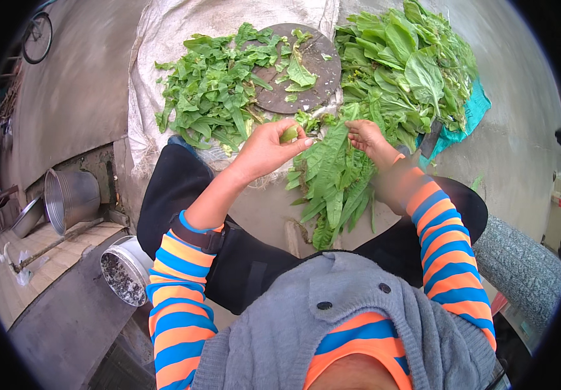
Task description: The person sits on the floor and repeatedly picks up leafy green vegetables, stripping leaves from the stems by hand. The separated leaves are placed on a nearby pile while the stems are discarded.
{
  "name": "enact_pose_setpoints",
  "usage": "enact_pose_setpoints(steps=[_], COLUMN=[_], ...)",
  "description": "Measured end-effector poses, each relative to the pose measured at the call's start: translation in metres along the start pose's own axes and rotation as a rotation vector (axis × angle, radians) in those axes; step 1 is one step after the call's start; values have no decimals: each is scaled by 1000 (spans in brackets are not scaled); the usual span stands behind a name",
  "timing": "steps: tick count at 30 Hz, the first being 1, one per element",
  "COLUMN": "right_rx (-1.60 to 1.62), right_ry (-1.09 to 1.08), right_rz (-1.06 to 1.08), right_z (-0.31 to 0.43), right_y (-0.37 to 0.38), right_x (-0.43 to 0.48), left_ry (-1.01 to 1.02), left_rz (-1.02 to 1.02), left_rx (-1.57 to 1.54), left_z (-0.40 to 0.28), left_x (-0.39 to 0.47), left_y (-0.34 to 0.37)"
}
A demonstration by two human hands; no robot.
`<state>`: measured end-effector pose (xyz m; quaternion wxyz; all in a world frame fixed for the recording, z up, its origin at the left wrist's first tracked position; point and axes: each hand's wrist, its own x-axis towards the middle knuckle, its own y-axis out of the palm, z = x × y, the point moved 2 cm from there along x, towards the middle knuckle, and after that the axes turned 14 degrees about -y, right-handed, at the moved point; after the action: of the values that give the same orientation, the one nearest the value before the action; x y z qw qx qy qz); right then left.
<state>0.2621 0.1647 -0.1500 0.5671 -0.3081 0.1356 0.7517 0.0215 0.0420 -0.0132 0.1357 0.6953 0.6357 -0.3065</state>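
My left hand [273, 148] pinches a short piece of pale green stem [289, 134] between thumb and fingers. To its right, my right hand [367, 139] has its fingertips closed at the edge of a long green leaf [331, 151]. Below that leaf, a bunch of leafy stalks [341, 195] spreads down between my knees. Torn green leaves [207, 87] lie heaped beyond my left hand. A round wooden board [322, 73] carries a few leaf scraps [301, 70]. Whole leafy greens [402, 63] are piled beyond my right hand.
A white woven sack [163, 39] lies under the board and torn leaves. By the right pile are a dark knife blade [430, 139] and a teal bag [478, 105]. To the left stand a white bucket [136, 253] and a metal pot [78, 197]. A grey speckled cylinder [519, 268] lies right.
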Motion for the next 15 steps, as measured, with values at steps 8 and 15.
enact_pose_setpoints(steps=[8, 15], right_rx=[169, 233], right_ry=[-112, -195], right_rz=[441, 381], right_z=[102, 107], right_y=[61, 59], right_x=[-91, -101], left_ry=[337, 370], left_rz=[-386, -469], left_rx=[422, 542], left_z=[-7, -6], left_x=[-5, -8], left_y=[14, 11])
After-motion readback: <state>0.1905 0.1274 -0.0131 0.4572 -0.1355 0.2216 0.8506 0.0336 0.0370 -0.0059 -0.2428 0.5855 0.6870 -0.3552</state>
